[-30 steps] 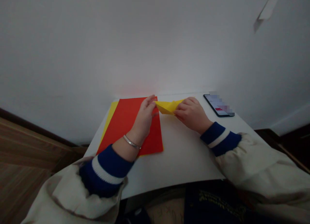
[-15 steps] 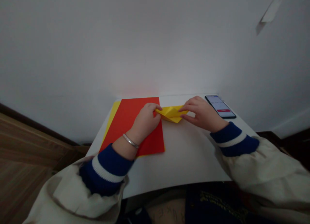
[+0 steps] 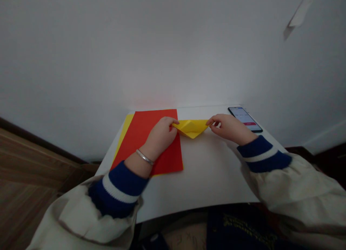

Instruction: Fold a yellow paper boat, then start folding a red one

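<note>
Between my two hands is a folded yellow paper (image 3: 192, 127), boat-like in shape, with a raised peak in its middle and a point toward me. My left hand (image 3: 163, 133) pinches its left tip between thumb and fingers, over the edge of the red paper (image 3: 143, 134). At the right tip, my right hand (image 3: 225, 126) is closed in a pinch on the same folded paper. The tips themselves are partly covered by my fingers.
Red sheets lie on the left of the white table (image 3: 205, 181), with a yellow sheet (image 3: 124, 129) showing from beneath. A phone (image 3: 248, 121) with a lit screen rests at the back right. Behind the table rises a pale wall (image 3: 173, 48).
My right hand has shifted slightly right, from loosely spread fingers to a pinch on the right tip. The folded yellow paper now looks straighter and more stretched between my hands.
</note>
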Available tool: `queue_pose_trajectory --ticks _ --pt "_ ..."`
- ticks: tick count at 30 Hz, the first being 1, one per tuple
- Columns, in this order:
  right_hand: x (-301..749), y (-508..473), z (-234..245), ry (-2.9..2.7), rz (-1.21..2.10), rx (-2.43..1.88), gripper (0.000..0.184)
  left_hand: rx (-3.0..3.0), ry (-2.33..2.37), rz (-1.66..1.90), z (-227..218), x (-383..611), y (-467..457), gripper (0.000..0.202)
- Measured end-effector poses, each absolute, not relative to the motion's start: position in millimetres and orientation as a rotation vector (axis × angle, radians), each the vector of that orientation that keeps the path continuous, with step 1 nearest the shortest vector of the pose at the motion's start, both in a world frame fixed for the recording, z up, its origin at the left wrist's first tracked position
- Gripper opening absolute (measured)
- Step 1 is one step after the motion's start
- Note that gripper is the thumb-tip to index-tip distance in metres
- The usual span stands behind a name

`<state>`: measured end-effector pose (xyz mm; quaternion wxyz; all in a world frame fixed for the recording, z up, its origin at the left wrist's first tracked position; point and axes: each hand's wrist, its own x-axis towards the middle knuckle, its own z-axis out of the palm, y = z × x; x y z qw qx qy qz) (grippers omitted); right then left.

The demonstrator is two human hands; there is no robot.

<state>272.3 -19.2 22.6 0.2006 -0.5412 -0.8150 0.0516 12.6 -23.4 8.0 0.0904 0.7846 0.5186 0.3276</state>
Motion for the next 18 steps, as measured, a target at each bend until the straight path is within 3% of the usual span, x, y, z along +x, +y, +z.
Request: queue_pose_trajectory --ticks 4,8,18 --pt "272.4 -24.3 30.9 -2.359 -0.004 -1.521 0.015 2.386 1.518 1.105 0.1 14.3 -16.5 0.041" --pt "266.9 -32.4 38.2 -2.408 -0.104 -1.527 0.012 2.385 1.506 1.137 -5.4 19.6 -9.6 0.035" --pt "240.4 -49.6 40.7 -2.428 -0.109 -1.575 0.029 2.368 1.418 1.063 3.6 32.2 -4.0 0.026"
